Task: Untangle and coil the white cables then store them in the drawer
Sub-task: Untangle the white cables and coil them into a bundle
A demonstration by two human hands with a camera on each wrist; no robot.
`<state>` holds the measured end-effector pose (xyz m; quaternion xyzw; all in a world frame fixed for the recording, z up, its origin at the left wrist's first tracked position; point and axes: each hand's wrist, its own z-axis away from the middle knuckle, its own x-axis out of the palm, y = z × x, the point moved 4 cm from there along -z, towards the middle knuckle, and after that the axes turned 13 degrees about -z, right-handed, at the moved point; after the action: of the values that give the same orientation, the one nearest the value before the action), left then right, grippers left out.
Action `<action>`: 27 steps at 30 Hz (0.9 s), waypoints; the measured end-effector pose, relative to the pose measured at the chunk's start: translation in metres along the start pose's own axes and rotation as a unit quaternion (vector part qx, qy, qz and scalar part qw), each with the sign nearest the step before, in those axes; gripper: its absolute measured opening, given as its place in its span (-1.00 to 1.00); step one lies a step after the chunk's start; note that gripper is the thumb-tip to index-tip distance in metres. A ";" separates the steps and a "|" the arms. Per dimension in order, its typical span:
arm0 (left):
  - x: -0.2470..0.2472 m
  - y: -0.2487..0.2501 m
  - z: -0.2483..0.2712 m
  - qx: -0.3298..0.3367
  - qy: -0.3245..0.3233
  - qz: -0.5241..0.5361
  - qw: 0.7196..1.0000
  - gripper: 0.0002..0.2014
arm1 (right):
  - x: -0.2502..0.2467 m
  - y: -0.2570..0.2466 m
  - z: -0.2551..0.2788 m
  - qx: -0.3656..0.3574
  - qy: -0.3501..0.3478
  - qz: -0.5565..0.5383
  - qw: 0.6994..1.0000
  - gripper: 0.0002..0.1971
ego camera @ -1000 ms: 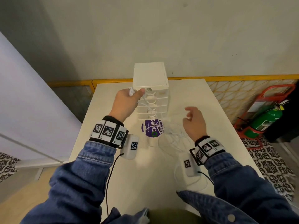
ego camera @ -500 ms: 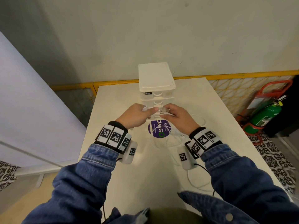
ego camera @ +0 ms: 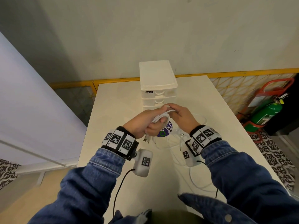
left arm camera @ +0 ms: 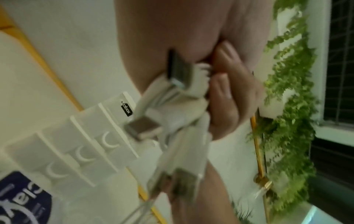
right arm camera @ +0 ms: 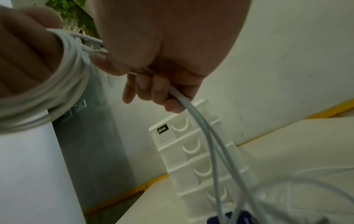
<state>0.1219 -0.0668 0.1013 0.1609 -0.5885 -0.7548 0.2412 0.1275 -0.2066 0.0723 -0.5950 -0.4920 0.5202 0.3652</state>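
White table (ego camera: 123,101) against a pale wall, drawer unit (ego camera: 157,85) at the far edge, all drawers shut. Left hand (ego camera: 142,122) fisted around wound white cables (ego camera: 159,116), plugs dangling below, likely as a spool. Right hand (ego camera: 182,116) pinching the loose strands, apparently feeding the next loop. Remaining slack trailing on the table.

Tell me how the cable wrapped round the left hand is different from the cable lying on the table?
The wound cable sits in tight loops round the left hand, lifted off the table; the loose cable sprawls in wide, messy curves on the table. The wound cable's plugs dangle below the fist; the loose cable runs up into the right hand. Both are thin and white, and may be joined.
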 end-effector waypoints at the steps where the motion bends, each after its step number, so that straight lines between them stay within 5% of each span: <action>1: 0.001 0.004 -0.001 0.023 -0.007 0.035 0.999 -0.53 | 0.000 0.001 0.000 -0.004 0.010 0.005 1.000 -0.74; 11: -0.005 0.044 -0.020 0.211 0.054 0.272 0.937 -0.48 | 0.013 0.035 0.026 0.085 0.007 0.030 0.996 -0.77; 16: -0.020 0.052 -0.026 0.279 0.156 0.293 0.901 -0.45 | 0.007 0.039 0.028 0.079 -0.029 0.064 0.994 -0.74; 27: -0.031 0.043 -0.027 0.281 0.419 0.261 0.823 -0.60 | 0.008 0.022 0.032 0.021 -0.107 0.119 0.987 -0.69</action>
<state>0.1692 -0.0795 0.1352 0.3630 -0.6371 -0.3256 0.5969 0.1002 -0.2070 0.0433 -0.5826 -0.4429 0.6308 0.2578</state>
